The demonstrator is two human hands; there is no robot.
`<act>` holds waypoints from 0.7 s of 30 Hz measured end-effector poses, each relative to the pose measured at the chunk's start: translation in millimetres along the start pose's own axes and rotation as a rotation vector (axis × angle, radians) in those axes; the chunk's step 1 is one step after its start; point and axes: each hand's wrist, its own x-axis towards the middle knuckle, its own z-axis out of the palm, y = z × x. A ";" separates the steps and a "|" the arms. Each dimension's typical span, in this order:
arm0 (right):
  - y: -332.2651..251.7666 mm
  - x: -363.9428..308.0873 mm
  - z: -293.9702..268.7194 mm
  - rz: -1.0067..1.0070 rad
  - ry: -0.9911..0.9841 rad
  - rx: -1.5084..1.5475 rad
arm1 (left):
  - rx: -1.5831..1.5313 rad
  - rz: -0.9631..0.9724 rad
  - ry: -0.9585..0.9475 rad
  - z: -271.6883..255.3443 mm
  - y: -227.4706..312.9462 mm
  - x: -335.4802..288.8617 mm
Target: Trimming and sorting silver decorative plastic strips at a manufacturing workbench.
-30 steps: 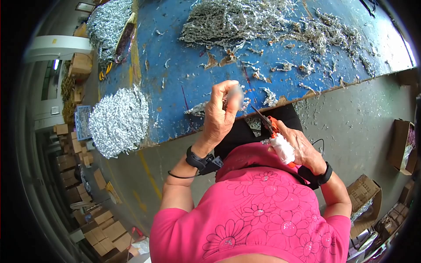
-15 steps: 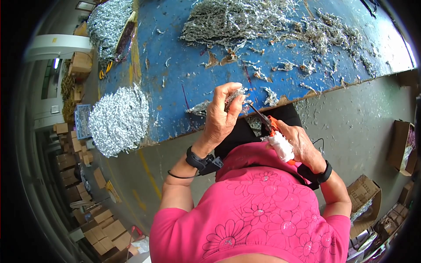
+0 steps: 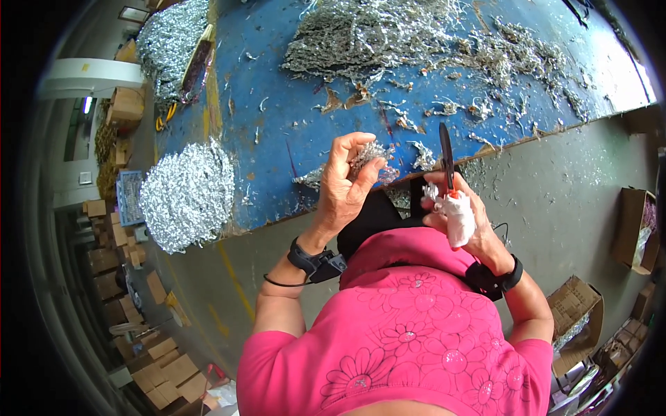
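My left hand (image 3: 341, 188) is closed around the end of a bundle of silver tinsel strands (image 3: 372, 155), over the near edge of the blue table. The strands' cut-looking tips stick out between thumb and fingers, and the bundle's tail lies on the table to the left of the hand. In my right hand (image 3: 480, 227) is a pair of scissors (image 3: 447, 158) with dark blades and orange handles, one wrapped in white material. The blades look closed and point away from me, apart from the bundle. Some right fingers are partly hidden behind the handles.
A large heap of silver tinsel (image 3: 371, 38) covers the far middle of the blue table (image 3: 267, 149), with loose scraps to its right. Tinsel bundles (image 3: 189, 197) lie at the left edge. Cardboard boxes (image 3: 574, 315) stand on the floor at both sides.
The scissors have swung away from the bundle, from pointing left to pointing away from me. My right hand's fingers have shifted on the handles. My left hand keeps its hold nearly in place.
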 end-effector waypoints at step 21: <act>-19.0 30.0 28.5 -0.148 0.240 0.845 | 0.279 0.163 -0.086 8.1 4.0 -11.1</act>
